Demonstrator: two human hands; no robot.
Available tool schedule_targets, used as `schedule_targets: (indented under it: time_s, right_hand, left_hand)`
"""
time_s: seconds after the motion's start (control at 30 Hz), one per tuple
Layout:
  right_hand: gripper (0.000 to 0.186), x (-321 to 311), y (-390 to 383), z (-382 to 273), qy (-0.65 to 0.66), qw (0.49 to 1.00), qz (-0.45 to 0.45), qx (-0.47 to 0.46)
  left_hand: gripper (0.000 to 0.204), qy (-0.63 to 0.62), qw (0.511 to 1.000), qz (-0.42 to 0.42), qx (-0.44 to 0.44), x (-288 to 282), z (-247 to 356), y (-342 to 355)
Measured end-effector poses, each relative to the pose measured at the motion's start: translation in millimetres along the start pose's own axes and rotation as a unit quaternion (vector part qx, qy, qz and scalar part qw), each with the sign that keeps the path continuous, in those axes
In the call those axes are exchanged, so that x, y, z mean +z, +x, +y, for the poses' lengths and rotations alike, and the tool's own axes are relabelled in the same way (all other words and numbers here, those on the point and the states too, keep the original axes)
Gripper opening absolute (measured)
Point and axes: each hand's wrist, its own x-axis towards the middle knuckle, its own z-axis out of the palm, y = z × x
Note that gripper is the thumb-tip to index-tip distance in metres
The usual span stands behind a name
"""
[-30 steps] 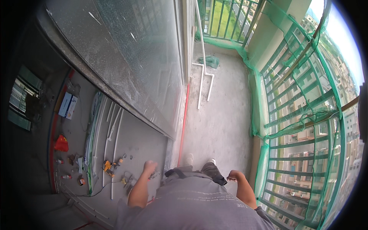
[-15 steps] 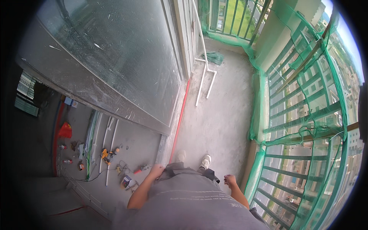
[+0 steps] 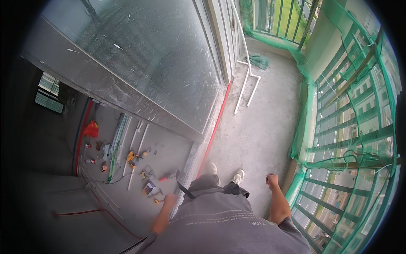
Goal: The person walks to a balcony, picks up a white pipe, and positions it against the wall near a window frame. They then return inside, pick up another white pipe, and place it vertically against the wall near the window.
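My left hand (image 3: 170, 200) hangs low beside my waist, near the doorway to the room on the left. Motion smears its fingers, so whether it is open or closed does not show. Over the balcony floor (image 3: 266, 122), my right hand (image 3: 272, 179) is held out with its fingers curled closed. Something small and dark may be in it, but I cannot make it out. Neither hand touches the things around. Ahead, a bent white pipe assembly (image 3: 249, 75) leans on the wall with its legs on the floor. A red pipe (image 3: 217, 123) runs along the wall's foot.
A large glass pane (image 3: 148, 55) in a grey frame stands at the left. In the room beyond lie a yellow power tool (image 3: 132, 158), white pipes (image 3: 138, 156) and a red bag (image 3: 91, 129). Green netting (image 3: 298, 135) lines the railing (image 3: 338, 184) on the right. A green cloth (image 3: 259, 61) lies ahead.
My right hand has swung forward and farther from my body, while my left hand has dropped back. The view has shifted, showing more of the room on the left. My feet have moved too.
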Motion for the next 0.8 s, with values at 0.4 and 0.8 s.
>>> schedule_targets:
  time_s: [0.4,0.8]
  right_hand:
    - [0.017,71,-38,-10,-0.106,0.987,-0.114,0.034]
    - [0.017,13,-18,-60,-0.177,0.982,-0.06,-0.021]
  left_hand:
    - [0.021,0.076,0.988,-0.128,0.042,57,-118,1]
    - [0.015,-0.304,0.935,0.033,-0.181,-9,-26,70]
